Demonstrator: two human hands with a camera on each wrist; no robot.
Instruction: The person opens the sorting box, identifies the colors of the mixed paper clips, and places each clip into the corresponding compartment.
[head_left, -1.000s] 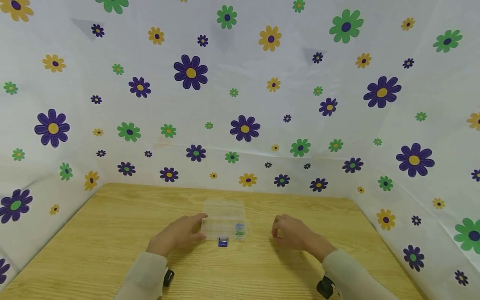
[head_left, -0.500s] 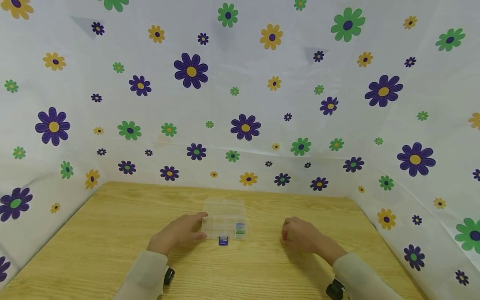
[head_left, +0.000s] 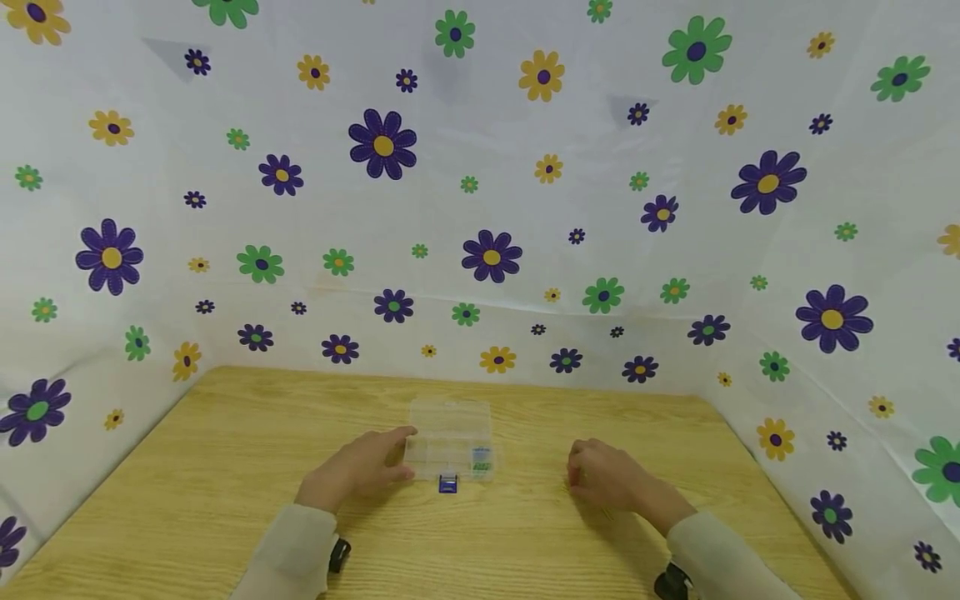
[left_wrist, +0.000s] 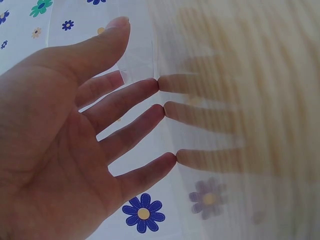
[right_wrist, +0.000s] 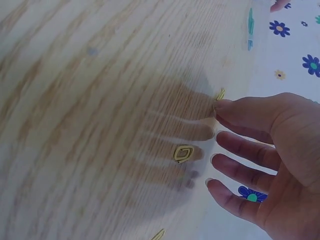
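Observation:
A clear plastic compartment box point(head_left: 438, 454) lies with its lid folded back on the wood-grain table. Blue and green small items point(head_left: 482, 460) fill its front right compartments. My left hand point(head_left: 367, 462) rests at the box's left side, its fingers extended and fingertips on the table. To the right of the box, my right hand point(head_left: 611, 475) pinches a yellow paper clip point(right_wrist: 221, 93) between thumb and index finger, close over the tabletop. Under that hand's other fingers lies a second yellow paper clip point(right_wrist: 183, 153). Another yellow clip point(right_wrist: 158, 235) shows at the lower edge of the right wrist view.
A blue latch point(head_left: 447, 483) sticks out from the box's front toward me. White flower-printed cloth point(head_left: 420, 200) encloses the table point(head_left: 300, 400) at the back and both sides. Each wrist carries a dark strap-mounted device.
My right hand has shifted right, away from the box, and lowered slightly over the paper clips. My left hand stays at the box's left side.

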